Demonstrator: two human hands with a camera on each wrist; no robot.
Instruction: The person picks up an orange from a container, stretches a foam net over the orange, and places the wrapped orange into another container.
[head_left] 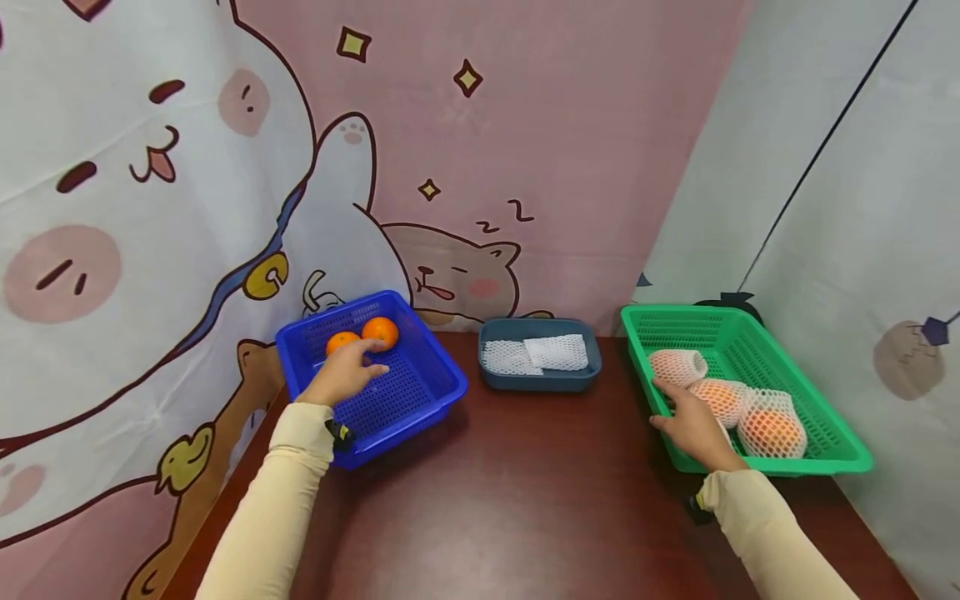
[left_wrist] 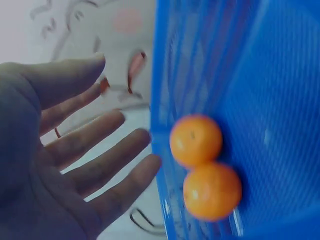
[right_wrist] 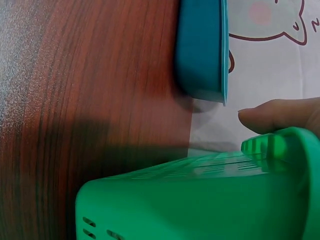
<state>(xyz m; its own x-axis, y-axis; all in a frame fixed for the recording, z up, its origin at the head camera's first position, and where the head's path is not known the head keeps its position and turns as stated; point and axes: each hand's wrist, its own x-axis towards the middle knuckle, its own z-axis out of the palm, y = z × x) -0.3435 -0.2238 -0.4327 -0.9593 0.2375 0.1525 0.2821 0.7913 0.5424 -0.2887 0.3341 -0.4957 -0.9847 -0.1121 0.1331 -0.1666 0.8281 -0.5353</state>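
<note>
My left hand [head_left: 347, 373] hovers over the blue basket [head_left: 442, 392] with its fingers spread and nothing in its grasp. Two oranges [left_wrist: 212, 191] sit side by side against the basket's far wall, close to those fingertips. On the other side, my right hand [head_left: 699, 429] is over the near-left rim of the green basket [head_left: 832, 433], thumb and index finger apart. Several round fruits in white foam net sleeves [head_left: 771, 425] lie in that basket, right beside the hand. In the right wrist view only the thumb [right_wrist: 280, 114] shows; the rim hides the other fingers.
Between the baskets, a dark blue-grey tray [head_left: 540, 383] holds flat white foam net sleeves [head_left: 558, 352] near the back edge of the brown table [head_left: 510, 500]. A cartoon-printed cloth [head_left: 570, 167] hangs behind and along the sides.
</note>
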